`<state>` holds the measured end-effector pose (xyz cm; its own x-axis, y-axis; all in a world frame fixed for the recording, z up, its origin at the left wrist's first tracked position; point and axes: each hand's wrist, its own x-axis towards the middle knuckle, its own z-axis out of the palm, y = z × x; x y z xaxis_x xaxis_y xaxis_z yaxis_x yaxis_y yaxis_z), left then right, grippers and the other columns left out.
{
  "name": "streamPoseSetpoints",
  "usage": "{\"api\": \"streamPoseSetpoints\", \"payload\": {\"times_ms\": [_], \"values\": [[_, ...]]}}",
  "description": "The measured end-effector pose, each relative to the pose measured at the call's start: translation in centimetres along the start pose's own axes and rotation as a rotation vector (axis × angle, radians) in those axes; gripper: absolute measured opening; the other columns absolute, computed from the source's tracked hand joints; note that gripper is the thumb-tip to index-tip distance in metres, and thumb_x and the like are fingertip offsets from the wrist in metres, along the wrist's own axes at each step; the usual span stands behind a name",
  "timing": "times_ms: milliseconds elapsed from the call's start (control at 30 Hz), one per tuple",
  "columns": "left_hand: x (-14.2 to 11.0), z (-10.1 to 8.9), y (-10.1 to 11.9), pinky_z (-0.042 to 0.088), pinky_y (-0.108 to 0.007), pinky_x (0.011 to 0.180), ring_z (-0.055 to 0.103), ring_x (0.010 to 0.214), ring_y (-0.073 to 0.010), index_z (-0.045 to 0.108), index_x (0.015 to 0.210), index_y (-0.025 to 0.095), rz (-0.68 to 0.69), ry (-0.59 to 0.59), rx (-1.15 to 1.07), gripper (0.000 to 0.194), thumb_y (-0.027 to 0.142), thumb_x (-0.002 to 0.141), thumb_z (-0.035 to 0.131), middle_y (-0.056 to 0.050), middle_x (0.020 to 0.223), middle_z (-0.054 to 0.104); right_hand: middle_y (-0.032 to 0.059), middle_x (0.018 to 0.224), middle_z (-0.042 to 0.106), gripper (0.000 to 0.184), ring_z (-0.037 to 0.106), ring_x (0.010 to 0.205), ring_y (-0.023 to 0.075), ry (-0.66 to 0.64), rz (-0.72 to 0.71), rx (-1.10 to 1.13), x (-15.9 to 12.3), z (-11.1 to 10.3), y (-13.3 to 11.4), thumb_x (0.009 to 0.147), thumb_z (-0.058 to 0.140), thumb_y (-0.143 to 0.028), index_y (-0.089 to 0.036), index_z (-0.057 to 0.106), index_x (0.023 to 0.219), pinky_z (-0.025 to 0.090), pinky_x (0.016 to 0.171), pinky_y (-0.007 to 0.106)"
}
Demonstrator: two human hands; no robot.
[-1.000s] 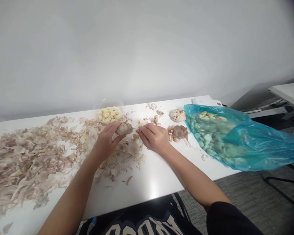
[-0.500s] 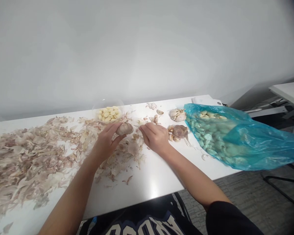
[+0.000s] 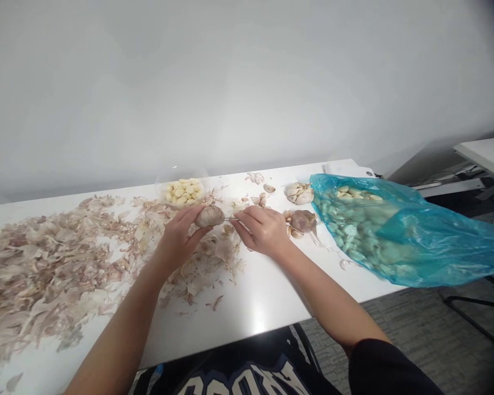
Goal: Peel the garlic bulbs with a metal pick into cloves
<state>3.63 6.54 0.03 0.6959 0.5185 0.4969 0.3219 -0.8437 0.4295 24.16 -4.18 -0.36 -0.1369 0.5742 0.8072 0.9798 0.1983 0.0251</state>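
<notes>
My left hand (image 3: 180, 233) is closed around a whole garlic bulb (image 3: 209, 216), thumb below and fingers above. Facing it, my right hand (image 3: 263, 227) pinches a thin, narrow object (image 3: 228, 219) that reaches the bulb's right end; its kind is too small to make out. Just right of that hand lie a purplish garlic bulb (image 3: 303, 221) and a few loose cloves (image 3: 295, 233). A paler, partly opened bulb (image 3: 299, 193) sits behind them. Beyond my left hand stands a clear bowl (image 3: 161, 184) with peeled cloves (image 3: 183, 191) in it.
Papery garlic skins (image 3: 53, 274) cover the left of the white table (image 3: 247, 304), and more lie under my hands. A blue plastic bag (image 3: 432, 236) of garlic cloves spreads over the right end and past the edge. Behind the table rises a pale wall (image 3: 247, 82).
My right hand has shifted slightly, and the thin object in it now meets the bulb's right end, where a gap was before. My left hand and its bulb have hardly moved.
</notes>
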Motion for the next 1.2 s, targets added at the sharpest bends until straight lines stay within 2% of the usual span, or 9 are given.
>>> {"api": "streamPoseSetpoints", "payload": {"times_ms": [433, 667, 867, 1067, 1200], "values": [[-0.1, 0.0, 0.1, 0.053, -0.032, 0.091, 0.065, 0.104, -0.0215, 0.06, 0.12, 0.012, -0.032, -0.008, -0.009, 0.038, 0.036, 0.091, 0.064, -0.012, 0.112, 0.069, -0.0028, 0.064, 0.058, 0.012, 0.045, 0.057, 0.006, 0.051, -0.023, -0.072, 0.0, 0.1, -0.4, 0.088, 0.063, -0.028, -0.018, 0.065, 0.082, 0.026, 0.053, 0.025], [-0.1, 0.1, 0.4, 0.052, -0.031, 0.088, 0.066, 0.101, -0.0211, 0.063, 0.116, 0.014, -0.1, -0.012, -0.001, 0.039, 0.044, 0.091, 0.063, -0.01, 0.108, 0.071, -0.0016, 0.062, 0.056, 0.014, 0.042, 0.056, 0.0071, 0.108, -0.037, -0.175, 0.2, 0.1, -0.8, 0.089, 0.063, -0.028, -0.017, 0.065, 0.081, 0.021, 0.054, 0.029], [0.1, 0.1, 0.9, 0.052, -0.029, 0.079, 0.066, 0.086, -0.0193, 0.065, 0.103, 0.014, -0.132, -0.026, -0.007, 0.041, 0.052, 0.092, 0.057, -0.008, 0.091, 0.072, -0.0018, 0.063, 0.057, 0.016, 0.041, 0.055, 0.0069, 0.108, -0.039, -0.224, 0.2, 0.0, -1.0, 0.089, 0.062, -0.031, -0.018, 0.066, 0.081, 0.022, 0.054, 0.029], [0.1, 0.0, 1.1, 0.049, -0.025, 0.07, 0.064, 0.077, -0.0165, 0.066, 0.1, 0.013, -0.115, -0.023, -0.006, 0.038, 0.05, 0.091, 0.059, -0.006, 0.086, 0.07, -0.002, 0.059, 0.055, 0.016, 0.037, 0.052, 0.0067, 0.113, -0.02, -0.267, 0.4, -0.1, -1.0, 0.087, 0.065, -0.03, -0.018, 0.066, 0.075, 0.021, 0.055, 0.029], [0.1, 0.1, 1.0, 0.051, -0.025, 0.075, 0.066, 0.083, -0.0173, 0.065, 0.104, 0.013, -0.105, -0.012, -0.009, 0.036, 0.046, 0.091, 0.061, -0.007, 0.092, 0.071, -0.0026, 0.059, 0.054, 0.018, 0.035, 0.054, 0.0081, 0.096, -0.027, -0.229, 0.4, 0.0, -0.9, 0.089, 0.063, -0.027, -0.018, 0.062, 0.074, 0.021, 0.055, 0.029]]}}
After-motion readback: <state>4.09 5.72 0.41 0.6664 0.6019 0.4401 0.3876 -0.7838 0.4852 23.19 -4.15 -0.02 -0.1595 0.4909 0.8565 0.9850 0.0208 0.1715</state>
